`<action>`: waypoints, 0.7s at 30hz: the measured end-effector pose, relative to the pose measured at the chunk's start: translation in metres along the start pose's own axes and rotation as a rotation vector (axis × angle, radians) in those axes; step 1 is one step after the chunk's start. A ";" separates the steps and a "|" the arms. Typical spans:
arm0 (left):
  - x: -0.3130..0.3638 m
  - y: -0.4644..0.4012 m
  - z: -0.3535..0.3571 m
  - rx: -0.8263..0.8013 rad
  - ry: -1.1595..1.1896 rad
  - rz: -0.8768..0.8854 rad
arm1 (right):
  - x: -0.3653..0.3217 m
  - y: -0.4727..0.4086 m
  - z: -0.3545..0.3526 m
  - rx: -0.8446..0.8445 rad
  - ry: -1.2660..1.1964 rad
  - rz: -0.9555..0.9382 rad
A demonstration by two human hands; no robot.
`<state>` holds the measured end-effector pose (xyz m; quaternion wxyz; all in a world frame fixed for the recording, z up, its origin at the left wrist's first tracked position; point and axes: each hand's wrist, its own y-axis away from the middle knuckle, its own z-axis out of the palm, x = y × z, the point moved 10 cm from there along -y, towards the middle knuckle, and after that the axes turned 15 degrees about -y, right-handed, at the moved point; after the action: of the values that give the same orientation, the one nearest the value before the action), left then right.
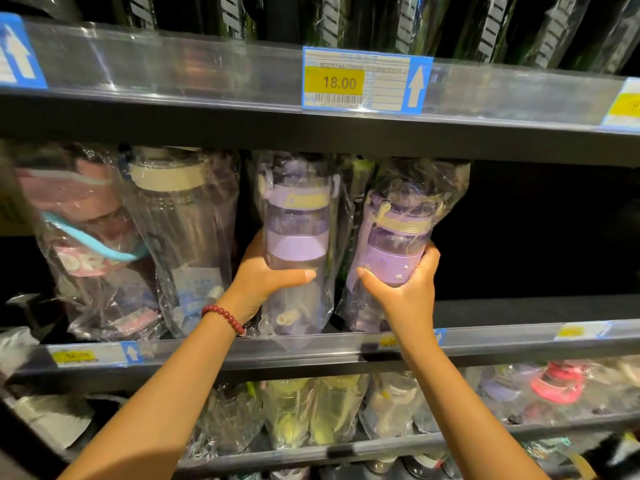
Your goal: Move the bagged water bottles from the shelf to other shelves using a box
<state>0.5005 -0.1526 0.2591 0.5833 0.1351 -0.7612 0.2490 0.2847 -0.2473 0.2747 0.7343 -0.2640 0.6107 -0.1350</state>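
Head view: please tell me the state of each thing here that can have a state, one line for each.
Left hand: grips the left purple bottle.
Right hand: grips the right purple bottle.
Left purple bottle: bagged, upright, lid on.
Right purple bottle: bagged, tilted, lid on.
White-lidded bottle: bagged, on the shelf, not held.
Pink bottle: bagged, leaning, not held.

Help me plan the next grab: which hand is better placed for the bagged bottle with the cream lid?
Left. The left hand grips the purple bottle right beside the cream-lidded bottle; the right hand holds another purple bottle farther away.
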 end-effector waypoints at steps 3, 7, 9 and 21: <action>0.002 0.003 0.006 -0.067 0.005 0.025 | 0.001 0.000 0.002 -0.010 0.004 0.007; 0.000 0.005 0.004 -0.104 0.027 0.029 | 0.001 0.001 0.005 -0.028 0.011 0.007; 0.000 0.008 0.001 -0.101 0.011 0.037 | 0.000 0.001 0.006 -0.049 0.002 0.003; 0.002 0.038 -0.009 0.006 -0.103 0.057 | 0.037 0.006 0.001 -0.390 0.137 0.267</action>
<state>0.4890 -0.1158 0.2544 0.5358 0.1277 -0.7929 0.2606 0.2930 -0.2615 0.2410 0.6376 -0.3080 0.7030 0.0658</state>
